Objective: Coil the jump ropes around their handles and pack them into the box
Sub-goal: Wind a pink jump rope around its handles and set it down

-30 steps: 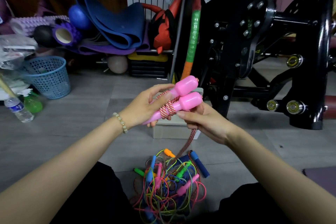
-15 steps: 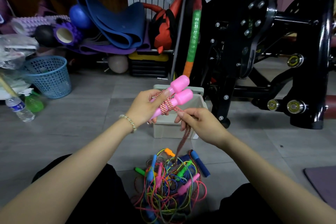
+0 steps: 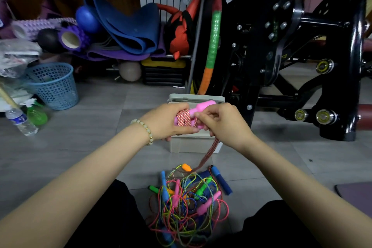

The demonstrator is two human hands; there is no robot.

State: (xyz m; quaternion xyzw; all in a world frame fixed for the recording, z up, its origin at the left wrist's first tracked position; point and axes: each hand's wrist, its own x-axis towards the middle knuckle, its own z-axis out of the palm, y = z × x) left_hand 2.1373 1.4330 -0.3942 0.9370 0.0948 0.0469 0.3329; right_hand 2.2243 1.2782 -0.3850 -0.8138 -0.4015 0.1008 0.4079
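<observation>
Two pink jump-rope handles (image 3: 202, 106) lie side by side in front of me, with a red-and-white braided rope (image 3: 184, 118) coiled several turns around them. My left hand (image 3: 167, 122) grips the handles and coil. My right hand (image 3: 220, 121) pinches the rope beside the coil; the loose rope (image 3: 209, 154) hangs down to the floor. Behind the hands stands a beige box (image 3: 191, 145), mostly hidden. A tangled pile of coloured jump ropes (image 3: 187, 203) lies on the floor between my knees.
A black exercise machine (image 3: 302, 56) stands at the right, close behind the box. A blue mesh basket (image 3: 53, 85), a water bottle (image 3: 20, 121) and a green spray bottle (image 3: 36, 113) are at the left. Yoga mats and foam rollers are stacked at the back.
Both hands and the pink handles have dropped lower and closer together. The coil has more turns, and my right hand has moved up against the handles.
</observation>
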